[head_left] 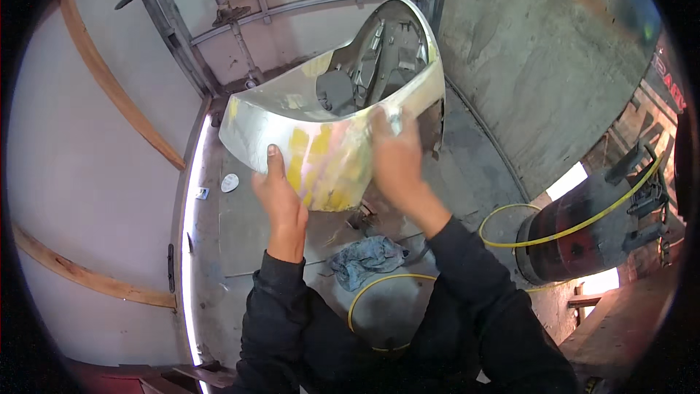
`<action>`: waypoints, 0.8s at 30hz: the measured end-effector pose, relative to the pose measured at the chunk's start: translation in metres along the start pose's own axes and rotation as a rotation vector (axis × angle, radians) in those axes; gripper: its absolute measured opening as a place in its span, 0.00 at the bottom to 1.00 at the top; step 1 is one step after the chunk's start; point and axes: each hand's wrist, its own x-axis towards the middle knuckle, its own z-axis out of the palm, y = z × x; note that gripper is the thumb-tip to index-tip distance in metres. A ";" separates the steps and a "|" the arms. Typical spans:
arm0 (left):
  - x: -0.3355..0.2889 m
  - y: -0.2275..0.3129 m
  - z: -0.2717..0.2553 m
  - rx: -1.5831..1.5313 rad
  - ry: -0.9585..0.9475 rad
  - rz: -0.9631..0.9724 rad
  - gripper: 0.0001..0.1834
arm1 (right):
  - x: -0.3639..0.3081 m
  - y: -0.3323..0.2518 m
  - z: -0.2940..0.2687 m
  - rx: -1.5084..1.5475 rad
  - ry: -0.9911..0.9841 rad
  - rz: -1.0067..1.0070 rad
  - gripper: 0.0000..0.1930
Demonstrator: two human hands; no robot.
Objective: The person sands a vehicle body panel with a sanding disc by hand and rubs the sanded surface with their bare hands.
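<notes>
A large curved body panel (255,135), silver-white with yellow, pink and greenish patches, stands tilted in front of me. My left hand (281,201) grips its near lower edge, thumb up on the outer face. Against the upper right part of the outer face presses my right hand (397,153), slightly blurred, with fingers bent. A small pale piece (395,121) shows between those fingers; its kind is too unclear to tell. Through the panel's opening, dark grey parts (339,91) are visible behind it.
A crumpled blue-grey rag (364,259) lies on the floor below the panel. To the right stands a dark red and black tank (576,237) with a yellow hose (496,226) looping near my legs. A metal stand (237,36) rises at the back left. A white lid-like disc (230,183) lies left.
</notes>
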 end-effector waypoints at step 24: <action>-0.003 0.010 0.009 0.007 0.012 -0.007 0.23 | 0.028 0.025 -0.024 -0.646 -0.247 -0.558 0.20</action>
